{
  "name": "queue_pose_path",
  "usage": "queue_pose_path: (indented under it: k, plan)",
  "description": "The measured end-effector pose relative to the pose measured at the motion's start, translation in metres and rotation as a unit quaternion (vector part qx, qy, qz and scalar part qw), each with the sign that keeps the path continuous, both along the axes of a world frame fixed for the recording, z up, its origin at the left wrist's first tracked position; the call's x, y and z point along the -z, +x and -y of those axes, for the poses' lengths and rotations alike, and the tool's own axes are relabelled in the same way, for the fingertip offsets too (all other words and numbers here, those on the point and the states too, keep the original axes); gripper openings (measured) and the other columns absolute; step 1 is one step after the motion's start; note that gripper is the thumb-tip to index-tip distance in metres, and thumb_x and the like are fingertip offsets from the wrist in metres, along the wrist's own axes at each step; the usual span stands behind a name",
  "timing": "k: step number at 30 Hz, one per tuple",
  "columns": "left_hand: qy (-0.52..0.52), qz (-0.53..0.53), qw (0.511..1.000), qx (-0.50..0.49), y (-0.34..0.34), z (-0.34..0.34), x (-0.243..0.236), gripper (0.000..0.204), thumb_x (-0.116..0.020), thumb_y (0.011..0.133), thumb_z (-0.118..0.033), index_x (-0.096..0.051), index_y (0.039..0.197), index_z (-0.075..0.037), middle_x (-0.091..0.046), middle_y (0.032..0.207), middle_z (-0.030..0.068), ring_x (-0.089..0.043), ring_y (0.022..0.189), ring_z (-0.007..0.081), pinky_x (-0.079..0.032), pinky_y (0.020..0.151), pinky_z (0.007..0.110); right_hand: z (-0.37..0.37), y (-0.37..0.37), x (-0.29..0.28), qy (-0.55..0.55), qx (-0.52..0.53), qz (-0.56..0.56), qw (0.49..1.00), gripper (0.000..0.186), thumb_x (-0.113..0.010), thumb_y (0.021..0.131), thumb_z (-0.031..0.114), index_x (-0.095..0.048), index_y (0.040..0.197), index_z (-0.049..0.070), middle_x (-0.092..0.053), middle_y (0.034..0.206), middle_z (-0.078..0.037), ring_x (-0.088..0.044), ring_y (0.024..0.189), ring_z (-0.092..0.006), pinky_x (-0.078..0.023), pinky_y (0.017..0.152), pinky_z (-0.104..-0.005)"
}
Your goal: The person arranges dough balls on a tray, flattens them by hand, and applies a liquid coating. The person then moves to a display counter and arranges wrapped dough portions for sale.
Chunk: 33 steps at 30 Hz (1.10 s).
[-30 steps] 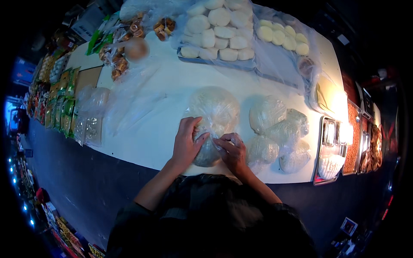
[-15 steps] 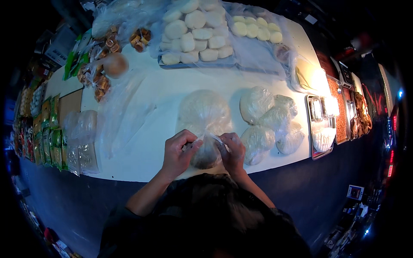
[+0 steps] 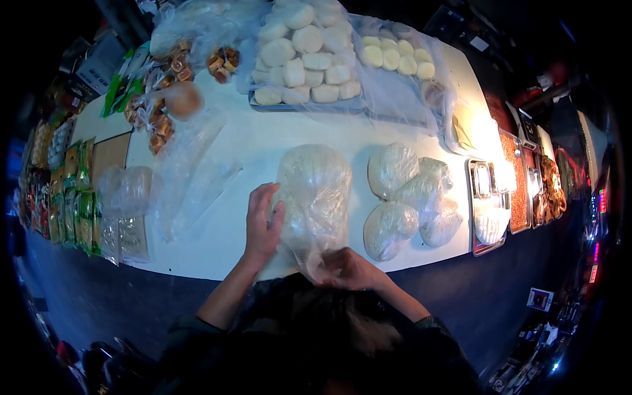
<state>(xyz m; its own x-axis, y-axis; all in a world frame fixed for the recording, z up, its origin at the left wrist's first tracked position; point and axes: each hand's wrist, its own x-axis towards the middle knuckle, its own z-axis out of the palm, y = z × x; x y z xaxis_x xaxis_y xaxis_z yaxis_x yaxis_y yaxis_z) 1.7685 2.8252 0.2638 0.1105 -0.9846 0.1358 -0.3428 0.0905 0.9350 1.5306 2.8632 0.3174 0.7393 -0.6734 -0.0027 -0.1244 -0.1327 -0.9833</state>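
Observation:
A large clear plastic bag (image 3: 315,194) with pale, lumpy contents lies at the near middle of the white table, its loose end drawn toward me. My left hand (image 3: 263,227) stands beside the bag's left side with fingers extended and thumb apart, close to or touching it. My right hand (image 3: 349,266) grips the bag's loose end at the table's front edge. Several similar wrapped bundles (image 3: 388,227) lie just to the right of the bag.
Behind are trays of white rounds (image 3: 307,39) and pale yellow rounds (image 3: 390,58). Bagged brown buns (image 3: 224,60), loose plastic sheets (image 3: 204,171) and green packets (image 3: 84,220) lie left. Metal trays (image 3: 487,243) stand at the right beside the table (image 3: 191,257).
My left hand has released the gathered bag top and opened. My right hand has moved down toward the near edge, drawing the bag's end with it; the bag's top now lies stretched toward me.

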Motion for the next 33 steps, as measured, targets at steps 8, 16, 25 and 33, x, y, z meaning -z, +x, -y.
queue_pose_path:
  k: [8, 16, 25, 33]
  plan:
    - [0.334, -0.240, 0.911, -0.040, 0.010, 0.000, 0.082, 0.066, -0.041, 0.105, -0.050, -0.047, 0.143, 0.004, -0.053, 0.144, 0.0166, -0.049, 0.133, 0.0246, -0.034, 0.113, 0.035, 0.013, -0.044, 0.114, 0.242, 0.484, -0.053, 0.839, 0.037, -0.050, 0.106, 0.034, -0.063, 0.118, 0.002, -0.064, 0.088, -0.004, -0.059, 0.083, -0.0141, -0.048, 0.075, -0.0281]
    - [0.396, -0.251, 0.883, -0.010, 0.004, 0.047, 0.099, 0.077, -0.054, 0.096, -0.060, -0.052, 0.138, 0.005, -0.063, 0.128, 0.0166, -0.063, 0.113, 0.0237, -0.050, 0.097, 0.036, 0.062, 0.006, 0.143, 0.372, 0.316, 0.230, 0.842, 0.058, -0.039, 0.106, 0.049, -0.048, 0.143, 0.005, -0.055, 0.137, -0.011, -0.056, 0.121, -0.0253, -0.049, 0.099, -0.0378]
    - [0.126, 0.266, 0.955, 0.027, -0.040, 0.020, -0.062, 0.082, -0.069, 0.086, -0.057, -0.051, 0.135, 0.006, -0.049, 0.130, 0.0229, -0.057, 0.104, 0.0336, -0.052, 0.086, 0.041, 0.060, 0.031, 0.100, 0.517, 0.242, 0.293, 0.767, 0.049, -0.047, 0.105, 0.043, -0.056, 0.132, 0.004, -0.066, 0.118, -0.014, -0.065, 0.105, -0.0243, -0.055, 0.091, -0.0390]
    - [-0.052, 0.162, 0.936, 0.308, -0.054, -0.017, -0.065, 0.061, -0.075, 0.086, -0.035, -0.057, 0.133, 0.001, -0.051, 0.141, 0.0204, -0.048, 0.129, 0.0463, -0.046, 0.104, 0.047, 0.026, -0.037, 0.213, 0.264, 0.264, -0.094, 0.923, 0.038, -0.053, 0.105, 0.034, -0.061, 0.124, 0.003, -0.070, 0.108, -0.013, -0.068, 0.096, -0.0215, -0.056, 0.084, -0.0344]
